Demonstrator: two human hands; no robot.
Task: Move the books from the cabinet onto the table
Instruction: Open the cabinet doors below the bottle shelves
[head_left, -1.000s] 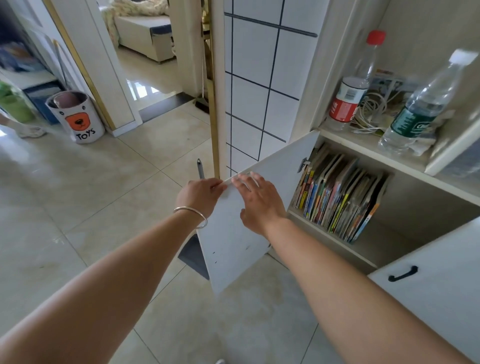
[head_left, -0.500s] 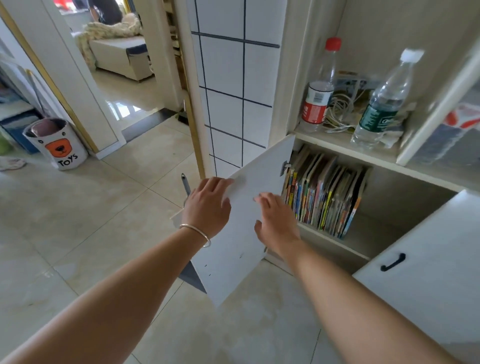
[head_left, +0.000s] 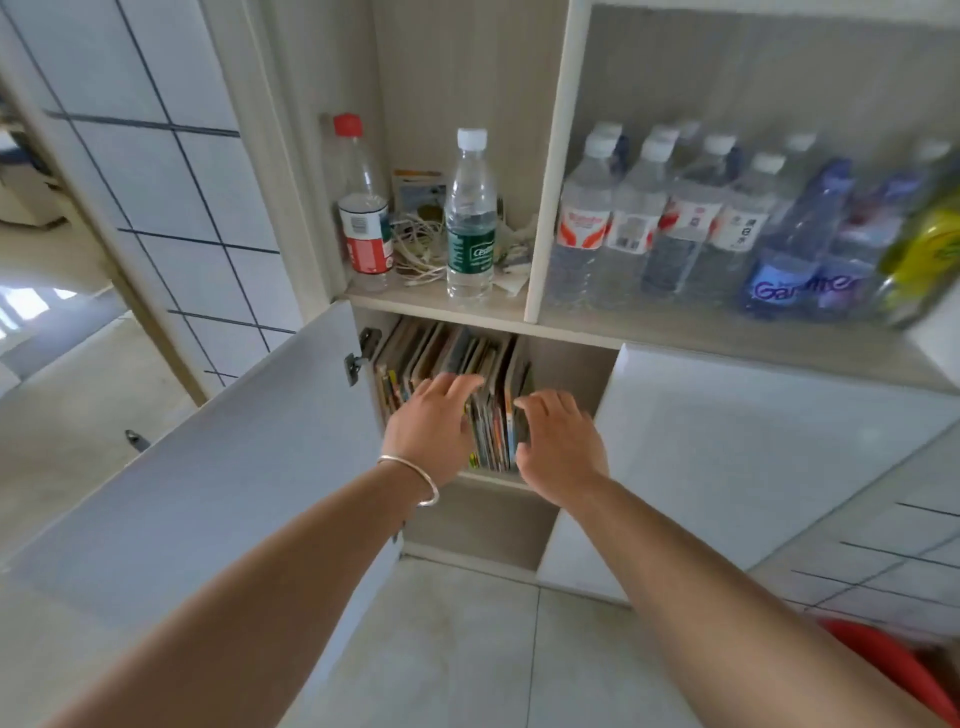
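A: Books (head_left: 457, 384): one upright row at the left end of the lower shelf (head_left: 488, 480), leaning left toward the cabinet (head_left: 561, 156) wall. Count?

B: Cannot tell; spines are packed and blurred. More than a dozen, by my judgement.

A: Hands?

B: Two. Left hand (head_left: 434, 426), fingers spread over the spines at mid-row, not closed on anything. Right hand (head_left: 558, 441), fingers curled at the row's right end, touching or just short of the outer book; no grasp yet that I can see.

A: Advice for the step?

B: Press the row between both palms, left hand behind a manageable batch, right on the outer cover. Squeeze first, then draw straight out over the shelf edge, or the thin books may fan and slip.

A: Doors?

B: Two. Left door (head_left: 208, 467) swung wide open, right door (head_left: 727, 441) beside the opening.

A: Upper shelf?

B: Left bay: two bottles, red-capped bottle (head_left: 363, 234) and white-capped bottle (head_left: 470, 228), cables (head_left: 415, 249) between. Right bay: many bottles, blurred.

A: Table?

B: Not in view.
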